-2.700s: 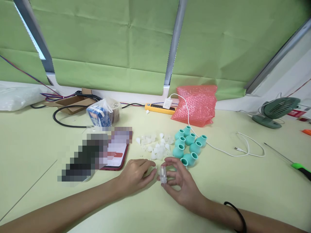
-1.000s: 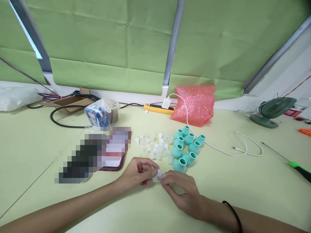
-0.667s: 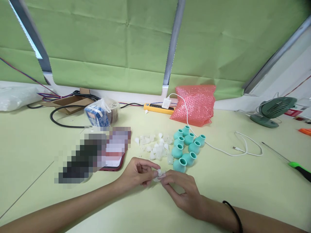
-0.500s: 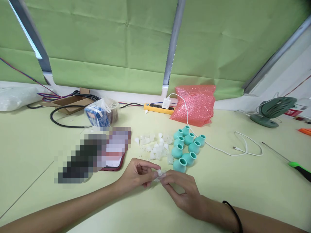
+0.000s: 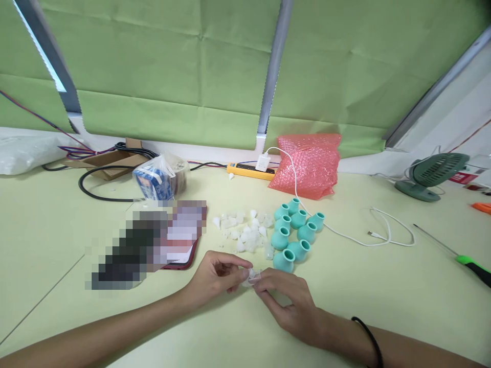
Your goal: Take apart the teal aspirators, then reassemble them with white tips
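Note:
My left hand (image 5: 218,273) pinches a small white plastic piece (image 5: 251,273) between thumb and forefinger. Opposite it, my right hand (image 5: 287,296) is closed on a clear plastic tube-like piece (image 5: 254,279). The two pieces touch each other, and the fingertips partly hide where they meet. Just beyond the hands lies a loose pile of small white and translucent plastic parts (image 5: 249,237). Several teal rubber bulbs (image 5: 284,260) stand to the right of that pile with their round openings facing up.
Two phones, one with a red case (image 5: 187,260), lie at left, partly blurred out. Behind are a bagged blue package (image 5: 155,181), a yellow power strip (image 5: 247,171) and a pink bubble-wrap pouch (image 5: 307,168). To the right are a white cable (image 5: 353,240), a screwdriver (image 5: 470,263) and a green fan (image 5: 437,171).
The small white piece has tipped and sits closer against the clear piece between my fingertips. Both hands have stayed nearly in place.

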`<state>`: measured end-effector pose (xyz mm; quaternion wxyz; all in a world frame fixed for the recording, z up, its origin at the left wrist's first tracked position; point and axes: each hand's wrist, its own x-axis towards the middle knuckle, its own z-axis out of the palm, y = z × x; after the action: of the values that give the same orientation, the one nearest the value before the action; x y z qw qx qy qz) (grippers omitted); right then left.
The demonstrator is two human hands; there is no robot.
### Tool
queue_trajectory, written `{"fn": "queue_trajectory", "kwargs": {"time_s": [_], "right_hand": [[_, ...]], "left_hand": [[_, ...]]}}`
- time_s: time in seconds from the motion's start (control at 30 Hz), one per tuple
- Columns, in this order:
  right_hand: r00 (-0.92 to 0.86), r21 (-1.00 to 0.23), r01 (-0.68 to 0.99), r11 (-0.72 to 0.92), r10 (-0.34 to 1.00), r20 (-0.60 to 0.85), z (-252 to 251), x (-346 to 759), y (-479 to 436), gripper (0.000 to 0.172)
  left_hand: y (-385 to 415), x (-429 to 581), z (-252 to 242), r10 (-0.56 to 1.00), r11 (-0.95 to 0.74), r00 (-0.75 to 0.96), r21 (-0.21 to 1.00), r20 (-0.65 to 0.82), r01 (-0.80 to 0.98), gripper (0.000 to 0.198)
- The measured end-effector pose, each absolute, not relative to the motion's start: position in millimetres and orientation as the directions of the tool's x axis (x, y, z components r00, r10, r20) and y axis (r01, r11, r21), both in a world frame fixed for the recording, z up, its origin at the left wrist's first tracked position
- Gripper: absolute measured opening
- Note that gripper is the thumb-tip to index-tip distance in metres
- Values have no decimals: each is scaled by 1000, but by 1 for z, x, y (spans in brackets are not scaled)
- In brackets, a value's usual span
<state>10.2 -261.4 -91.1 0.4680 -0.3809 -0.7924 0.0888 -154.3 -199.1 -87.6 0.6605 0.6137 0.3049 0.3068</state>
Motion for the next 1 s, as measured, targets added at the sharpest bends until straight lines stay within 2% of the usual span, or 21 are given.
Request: {"fn": "queue_trajectory", "kwargs": {"time_s": [0.17,0.37,0.6,0.77,0.9,1.0], "right_hand": [[-276,-492,518,699,682,677,-90,10,-262,17],[-279,-488,519,702,679,679,-91,10,-262,17],[-281,-481,491,727,654,702,-93,10,-262,16],[-277,-483,491,725,655,703,-93,10,-261,17],[-275,-480,487,730,650,709,-94,9,-260,17],[-275,-470,495,731,645,713,-94,10,-261,17]], "left_hand": [[-202,-155,-89,799,-1,601,1000,-4,9,22],[-207,-155,-87,820,-260,550,959,157,114,21],[-210,-155,-86,787,-429,549,889,281,160,20],[-211,-156,-89,705,-615,547,774,451,154,19],[-211,-157,-89,588,-765,549,628,593,141,19],[-210,-157,-89,526,-831,553,527,646,175,19]]}}
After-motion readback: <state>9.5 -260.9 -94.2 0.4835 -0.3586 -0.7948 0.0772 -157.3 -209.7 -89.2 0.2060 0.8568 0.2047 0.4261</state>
